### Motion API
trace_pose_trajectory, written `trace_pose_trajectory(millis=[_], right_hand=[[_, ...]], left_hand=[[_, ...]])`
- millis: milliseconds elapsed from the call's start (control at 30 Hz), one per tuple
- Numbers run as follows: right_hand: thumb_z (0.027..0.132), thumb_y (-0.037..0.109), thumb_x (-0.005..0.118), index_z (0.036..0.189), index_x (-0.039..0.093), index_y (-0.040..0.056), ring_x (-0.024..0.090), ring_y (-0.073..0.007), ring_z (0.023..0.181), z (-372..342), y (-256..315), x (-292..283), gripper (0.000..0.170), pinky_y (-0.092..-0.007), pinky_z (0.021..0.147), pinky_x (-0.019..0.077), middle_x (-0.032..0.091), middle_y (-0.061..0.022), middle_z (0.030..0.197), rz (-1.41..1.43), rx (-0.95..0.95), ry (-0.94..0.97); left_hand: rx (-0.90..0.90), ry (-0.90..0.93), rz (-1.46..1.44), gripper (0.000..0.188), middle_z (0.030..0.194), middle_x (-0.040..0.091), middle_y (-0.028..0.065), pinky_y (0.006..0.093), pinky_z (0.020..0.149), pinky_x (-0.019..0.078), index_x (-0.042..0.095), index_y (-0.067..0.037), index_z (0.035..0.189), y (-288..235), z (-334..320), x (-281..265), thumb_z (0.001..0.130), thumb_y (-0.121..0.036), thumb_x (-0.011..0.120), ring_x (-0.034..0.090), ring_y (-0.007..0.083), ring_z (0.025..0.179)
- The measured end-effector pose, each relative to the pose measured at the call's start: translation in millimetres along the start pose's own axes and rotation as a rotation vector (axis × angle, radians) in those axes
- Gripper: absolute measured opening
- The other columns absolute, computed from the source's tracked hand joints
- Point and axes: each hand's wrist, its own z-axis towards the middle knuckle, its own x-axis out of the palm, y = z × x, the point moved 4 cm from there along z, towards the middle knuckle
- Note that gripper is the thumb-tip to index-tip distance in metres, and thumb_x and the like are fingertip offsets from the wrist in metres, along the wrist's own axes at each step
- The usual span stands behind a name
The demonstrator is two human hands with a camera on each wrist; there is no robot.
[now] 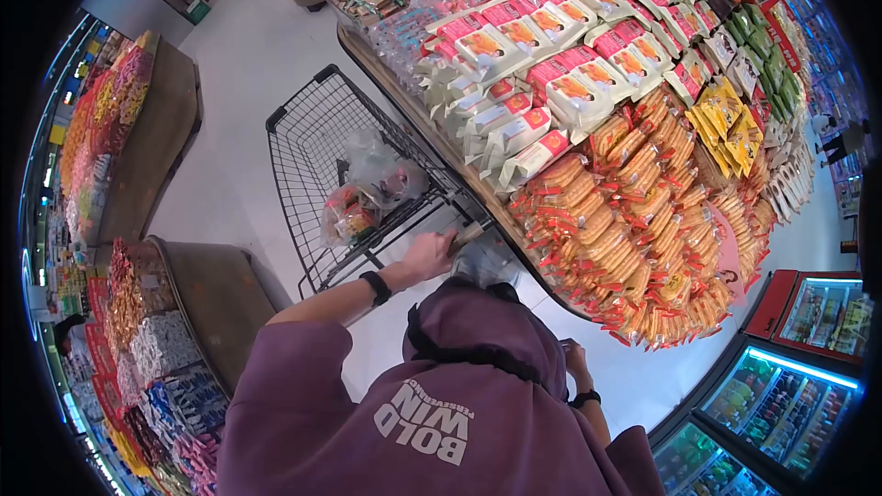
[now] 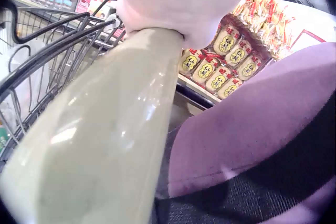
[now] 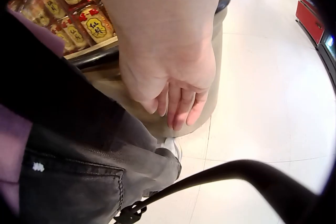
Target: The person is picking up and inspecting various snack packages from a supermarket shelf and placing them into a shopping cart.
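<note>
My left hand (image 1: 430, 255) grips the handle (image 1: 469, 234) of a black wire shopping cart (image 1: 292, 158), which stands ahead of me. Close up in the left wrist view, the fist (image 2: 184, 3) wraps the far end of that pale, glossy handle (image 2: 100, 134). Inside the cart lie clear plastic bags, one with red and orange contents (image 1: 350, 211). My right hand (image 3: 170, 77) hangs at my side beside the snack display, its fingers loosely curled downward and holding nothing. In the head view, this right hand (image 1: 575, 360) is partly covered by the purple sleeve and hood.
A long display stand, heaped with packaged crackers (image 1: 597, 230) and white-and-red snack bags (image 1: 574, 73), runs along the cart's right. Candy bins (image 1: 165, 349) stand on the left across the aisle floor (image 1: 234, 119). Lit refrigerators (image 1: 781, 395) are at the lower right.
</note>
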Motion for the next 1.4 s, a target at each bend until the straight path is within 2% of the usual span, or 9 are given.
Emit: trace_pose_trajectory(millis=[100, 200, 367, 533, 600, 800, 1000, 1200, 1400], right_hand=[[0.087, 0.019, 0.066, 0.104, 0.067, 0.0029, 0.071, -0.0329, 0.089, -4, 26, 5, 0.023, -0.0398, 0.078, 0.0564, 0.072, -0.0198, 0.094, 0.000, -0.036, 0.022], [0.087, 0.018, 0.065, 0.105, 0.066, 0.0019, 0.070, -0.0345, 0.090, -4, 60, 8, 0.024, -0.0411, 0.079, 0.0558, 0.071, -0.0199, 0.096, -0.041, -0.166, 0.054], [0.086, 0.010, 0.061, 0.108, 0.065, -0.0006, 0.067, -0.0375, 0.090, -21, 147, -12, 0.025, -0.0422, 0.079, 0.0538, 0.069, -0.0226, 0.098, -0.274, -0.401, 0.008], [0.091, 0.013, 0.062, 0.106, 0.068, 0.0024, 0.069, -0.0325, 0.081, -57, 275, -63, 0.019, -0.0392, 0.075, 0.0541, 0.071, -0.0181, 0.090, -0.152, -0.503, 0.127], [0.093, 0.015, 0.058, 0.103, 0.067, 0.0023, 0.066, -0.0381, 0.076, -91, 356, -102, 0.018, -0.0414, 0.073, 0.0527, 0.069, -0.0195, 0.090, -0.039, -0.560, 0.170], [0.091, 0.016, 0.062, 0.110, 0.059, 0.0026, 0.062, -0.0328, 0.093, -120, 500, -191, 0.023, -0.0405, 0.082, 0.0498, 0.064, -0.0155, 0.099, -0.552, -1.018, -0.391], [0.089, 0.021, 0.064, 0.120, 0.056, 0.0010, 0.055, -0.0349, 0.111, -23, 535, -234, 0.038, -0.0444, 0.092, 0.0466, 0.059, -0.0183, 0.118, -0.779, -1.167, -0.827], [0.085, 0.037, 0.068, 0.123, 0.052, -0.0024, 0.056, -0.0364, 0.113, 57, 536, -248, 0.057, -0.0471, 0.094, 0.0466, 0.060, -0.0227, 0.116, -0.703, -0.836, -0.732], [0.079, 0.042, 0.070, 0.120, 0.052, -0.0007, 0.061, -0.0388, 0.100, 56, 542, -265, 0.062, -0.0461, 0.087, 0.0493, 0.064, -0.0241, 0.105, -0.573, -0.825, -0.744]], left_hand=[[0.013, 0.079, 0.018, 0.032, 0.074, 0.065, 0.0215, 0.0527, 0.067, 0.0511, 0.052, -0.003, 0.104, -10, 2, 8, 0.080, -0.021, 0.063, 0.064, 0.0433, 0.072], [0.104, -0.052, -0.029, 0.026, 0.063, 0.060, 0.0210, 0.0504, 0.059, 0.0506, 0.053, -0.003, 0.099, -16, 2, 19, 0.086, -0.023, 0.063, 0.061, 0.0439, 0.063], [0.020, 0.085, -0.113, 0.030, 0.071, 0.063, 0.0255, 0.0538, 0.066, 0.0518, 0.053, 0.000, 0.102, -37, -2, 14, 0.085, -0.022, 0.062, 0.062, 0.0465, 0.071], [0.023, 0.115, -0.111, 0.036, 0.073, 0.063, 0.0271, 0.0536, 0.069, 0.0523, 0.054, 0.003, 0.108, -42, -5, 28, 0.085, -0.024, 0.062, 0.063, 0.0470, 0.073], [0.047, 0.126, -0.091, 0.038, 0.074, 0.064, 0.0269, 0.0530, 0.069, 0.0525, 0.053, 0.005, 0.110, -48, -8, 27, 0.086, -0.024, 0.061, 0.064, 0.0462, 0.073], [0.132, 0.239, 0.013, 0.048, 0.076, 0.066, 0.0258, 0.0514, 0.071, 0.0521, 0.047, 0.010, 0.119, -53, -11, 25, 0.087, -0.023, 0.059, 0.066, 0.0435, 0.077], [0.212, 0.330, 0.088, 0.060, 0.082, 0.066, 0.0257, 0.0515, 0.074, 0.0513, 0.040, 0.015, 0.127, -60, -13, 23, 0.086, -0.023, 0.060, 0.066, 0.0432, 0.081], [0.224, 0.319, 0.076, 0.065, 0.088, 0.065, 0.0269, 0.0505, 0.074, 0.0511, 0.039, 0.015, 0.129, -61, -17, 24, 0.085, -0.026, 0.062, 0.066, 0.0418, 0.084], [0.300, 0.192, 0.108, 0.056, 0.078, 0.066, 0.0224, 0.0496, 0.068, 0.0512, 0.045, 0.012, 0.122, -64, -20, 23, 0.089, -0.031, 0.060, 0.066, 0.0404, 0.075]])
